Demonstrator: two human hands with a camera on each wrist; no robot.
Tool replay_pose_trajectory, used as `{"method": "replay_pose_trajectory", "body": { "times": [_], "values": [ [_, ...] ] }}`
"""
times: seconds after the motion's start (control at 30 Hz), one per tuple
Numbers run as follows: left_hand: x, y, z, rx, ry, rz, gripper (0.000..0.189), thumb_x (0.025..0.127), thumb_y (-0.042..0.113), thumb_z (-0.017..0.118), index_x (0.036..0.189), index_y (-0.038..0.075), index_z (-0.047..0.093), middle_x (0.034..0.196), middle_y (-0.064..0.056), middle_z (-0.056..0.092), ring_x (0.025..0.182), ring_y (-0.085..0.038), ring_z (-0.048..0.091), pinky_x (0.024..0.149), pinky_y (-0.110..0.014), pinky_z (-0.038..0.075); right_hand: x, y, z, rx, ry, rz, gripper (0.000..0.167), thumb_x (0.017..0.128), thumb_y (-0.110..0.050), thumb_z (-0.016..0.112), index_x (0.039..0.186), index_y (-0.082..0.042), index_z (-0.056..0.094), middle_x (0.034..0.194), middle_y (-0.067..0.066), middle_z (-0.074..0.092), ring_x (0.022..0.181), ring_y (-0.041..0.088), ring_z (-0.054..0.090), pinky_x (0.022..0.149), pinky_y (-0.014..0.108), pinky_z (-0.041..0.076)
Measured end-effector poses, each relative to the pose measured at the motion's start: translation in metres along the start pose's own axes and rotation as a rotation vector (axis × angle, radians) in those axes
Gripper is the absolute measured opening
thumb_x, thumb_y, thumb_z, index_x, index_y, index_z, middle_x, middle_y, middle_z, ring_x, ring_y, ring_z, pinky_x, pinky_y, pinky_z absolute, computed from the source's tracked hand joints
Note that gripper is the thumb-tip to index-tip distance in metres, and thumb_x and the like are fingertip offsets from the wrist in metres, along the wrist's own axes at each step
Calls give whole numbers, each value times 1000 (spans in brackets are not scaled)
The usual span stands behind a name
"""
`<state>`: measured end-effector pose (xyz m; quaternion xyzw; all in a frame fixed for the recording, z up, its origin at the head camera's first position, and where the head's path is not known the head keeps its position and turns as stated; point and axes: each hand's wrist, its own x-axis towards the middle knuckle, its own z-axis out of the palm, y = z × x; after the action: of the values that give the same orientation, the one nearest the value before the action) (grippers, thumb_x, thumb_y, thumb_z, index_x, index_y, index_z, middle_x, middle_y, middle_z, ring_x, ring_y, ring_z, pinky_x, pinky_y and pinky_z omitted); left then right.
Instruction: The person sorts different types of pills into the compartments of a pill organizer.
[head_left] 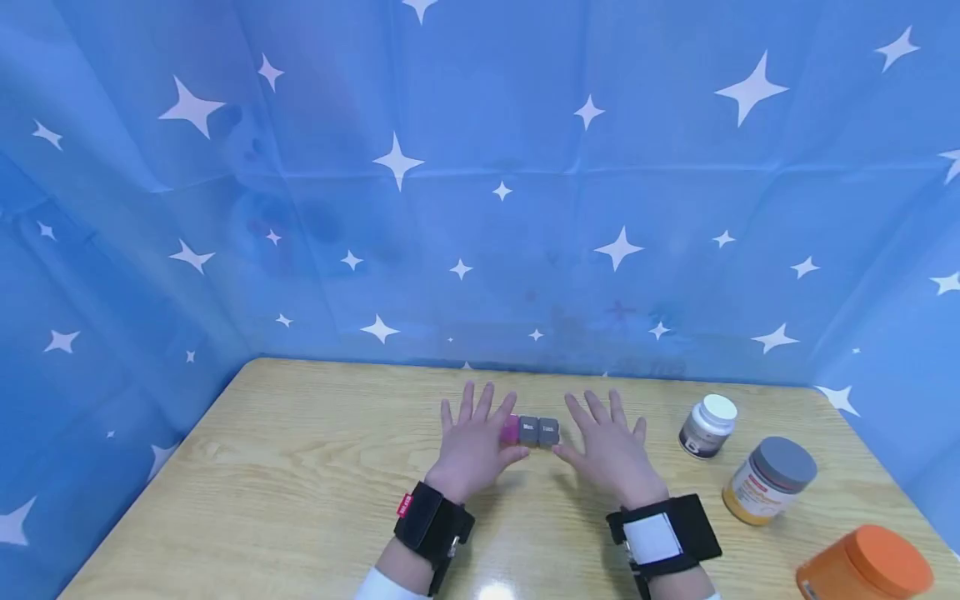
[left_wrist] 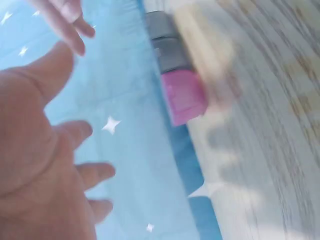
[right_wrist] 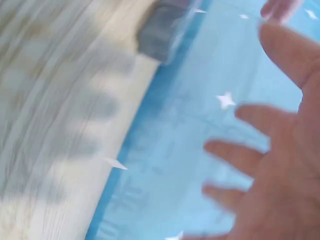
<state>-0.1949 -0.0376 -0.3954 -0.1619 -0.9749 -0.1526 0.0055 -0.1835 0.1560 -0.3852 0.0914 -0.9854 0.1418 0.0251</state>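
A small pill organizer (head_left: 528,430) lies on the wooden table between the two hands. One pink section and two grey sections show, the grey ones lettered "Mon." and "Tues." In the left wrist view its pink section (left_wrist: 185,95) is nearest. My left hand (head_left: 471,446) hovers at the left end with fingers spread, partly covering the pink section. To the right end, my right hand (head_left: 611,450) is likewise held above the table, fingers apart, beside the grey section (right_wrist: 162,32). Neither hand holds anything.
Along the table's right side stand a white-capped bottle (head_left: 707,427), a grey-lidded jar (head_left: 768,481) and an orange jar (head_left: 862,565). A blue curtain (head_left: 480,208) with white stars hangs behind the table (head_left: 315,467) and at its sides.
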Motion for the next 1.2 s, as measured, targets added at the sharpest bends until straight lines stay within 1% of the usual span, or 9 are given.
{"method": "replay_pose_trajectory", "body": {
  "times": [0.13,0.23,0.3,0.4,0.5,0.63,0.8,1.0,1.2],
  "values": [
    [15,4,5,92,23,145,64,80,36,69,134,9,48,139,-17,46,134,-34,35,111,-46,28,16,7,5,-51,28,-151,58,79,-28,71,126,1,53,124,23,57,117,39,52,94,55,43],
    [24,7,7,172,62,219,51,79,28,72,122,6,58,124,-13,58,121,-29,51,102,-36,41,26,7,10,-62,18,-216,47,76,-22,74,116,1,61,113,19,64,104,32,61,87,43,50],
    [28,10,6,190,75,236,39,79,23,72,113,7,63,112,-8,64,110,-24,58,94,-31,48,32,6,12,-82,20,-245,39,74,-20,76,107,-1,66,104,14,67,93,27,64,80,39,52],
    [31,13,8,202,65,222,22,80,17,70,101,10,67,97,-3,67,93,-18,63,79,-27,52,37,2,17,-98,17,-264,25,72,-18,77,92,-6,69,90,7,68,78,19,63,70,34,52],
    [32,13,14,203,57,193,6,83,13,65,87,13,69,84,0,68,77,-14,63,67,-25,52,39,0,22,-92,14,-279,14,71,-15,78,80,-9,69,77,1,66,67,13,58,63,31,48],
    [35,11,22,218,67,175,15,86,9,60,79,16,71,77,1,68,71,-14,63,61,-26,50,41,2,29,-111,28,-293,10,72,-14,77,76,-8,69,71,1,65,65,14,59,62,31,49],
    [41,9,23,222,70,160,19,84,6,60,76,18,73,74,0,68,68,-14,62,57,-26,48,42,2,36,-150,49,-296,12,74,-18,76,72,-8,68,66,1,63,59,13,57,56,30,46],
    [46,8,22,186,31,140,22,83,4,60,73,18,73,72,1,67,63,-11,57,54,-22,43,41,1,38,-179,57,-302,17,76,-20,74,70,-6,66,64,4,61,56,14,56,53,30,45],
    [46,8,20,163,31,143,23,84,3,59,70,16,72,70,1,65,62,-10,55,54,-21,41,39,0,29,-184,12,-323,16,79,-19,71,72,-6,67,64,3,62,55,12,52,53,29,43]
  ]
}}
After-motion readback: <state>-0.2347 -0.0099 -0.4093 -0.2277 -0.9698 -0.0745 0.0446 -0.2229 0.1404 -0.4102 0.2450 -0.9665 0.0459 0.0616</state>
